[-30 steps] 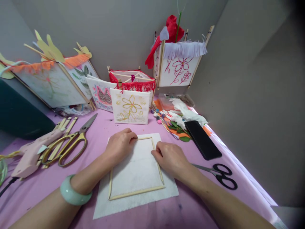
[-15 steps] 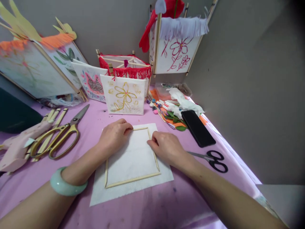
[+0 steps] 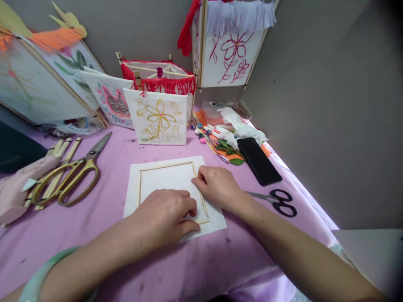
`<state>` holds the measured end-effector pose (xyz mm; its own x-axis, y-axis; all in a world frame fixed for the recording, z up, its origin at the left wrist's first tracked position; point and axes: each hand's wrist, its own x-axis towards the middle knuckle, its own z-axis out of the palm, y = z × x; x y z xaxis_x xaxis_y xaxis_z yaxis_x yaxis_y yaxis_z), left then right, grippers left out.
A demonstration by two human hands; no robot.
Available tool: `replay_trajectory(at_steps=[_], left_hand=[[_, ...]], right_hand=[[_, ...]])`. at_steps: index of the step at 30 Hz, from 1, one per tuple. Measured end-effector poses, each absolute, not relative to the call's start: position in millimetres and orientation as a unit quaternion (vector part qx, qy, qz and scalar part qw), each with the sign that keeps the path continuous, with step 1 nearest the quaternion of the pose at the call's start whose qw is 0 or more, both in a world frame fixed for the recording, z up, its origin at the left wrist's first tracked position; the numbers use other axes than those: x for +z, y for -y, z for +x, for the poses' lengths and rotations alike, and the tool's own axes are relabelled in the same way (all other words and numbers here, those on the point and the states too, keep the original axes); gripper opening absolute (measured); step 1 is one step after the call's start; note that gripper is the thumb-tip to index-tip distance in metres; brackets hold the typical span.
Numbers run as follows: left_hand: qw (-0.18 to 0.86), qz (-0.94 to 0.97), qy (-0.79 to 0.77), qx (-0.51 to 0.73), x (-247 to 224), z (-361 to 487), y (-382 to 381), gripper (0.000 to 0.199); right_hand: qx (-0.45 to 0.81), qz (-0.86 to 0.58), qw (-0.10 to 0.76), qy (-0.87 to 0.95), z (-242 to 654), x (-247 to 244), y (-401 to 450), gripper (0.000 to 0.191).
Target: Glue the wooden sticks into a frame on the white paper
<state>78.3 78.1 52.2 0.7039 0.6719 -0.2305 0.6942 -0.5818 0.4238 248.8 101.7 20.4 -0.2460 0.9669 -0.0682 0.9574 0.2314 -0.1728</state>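
Note:
A square of thin wooden sticks lies on a sheet of white cloth or paper (image 3: pixel 134 180); which of the two I cannot tell. My right hand (image 3: pixel 218 186) has its fingers curled on the right stick (image 3: pixel 203 202), near its far end. Over the near side of the square is my left hand (image 3: pixel 166 214), thumb and forefinger apart around the near stick (image 3: pixel 204 221), most of which it covers. The far stick (image 3: pixel 166 166) and the left stick (image 3: pixel 139 188) lie untouched on the sheet.
Gold-handled scissors (image 3: pixel 78 176) and a pink glue gun (image 3: pixel 22 188) lie at left. Black-handled scissors (image 3: pixel 281 202) and a phone (image 3: pixel 260 161) are at right. Behind stand painted panels (image 3: pixel 160 119) and lanterns (image 3: pixel 233 58); leaves and beads lie nearby.
My left hand has moved from the far stick toward me, down to the near side of the square. My right hand stays at the right stick. The view has shifted slightly.

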Motion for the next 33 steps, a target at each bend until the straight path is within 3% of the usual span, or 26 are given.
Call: replay_trajectory(at_steps=[11, 33], left_hand=[[0.206, 0.904, -0.369, -0.064, 40, 82, -72, 0.012], [0.232, 0.896, -0.376, -0.048, 41, 85, -73, 0.013]], right_hand=[[0.084, -0.613, 0.035, 0.785, 249, 20, -102, 0.025], [0.087, -0.616, 0.032, 0.783, 249, 20, -102, 0.025]])
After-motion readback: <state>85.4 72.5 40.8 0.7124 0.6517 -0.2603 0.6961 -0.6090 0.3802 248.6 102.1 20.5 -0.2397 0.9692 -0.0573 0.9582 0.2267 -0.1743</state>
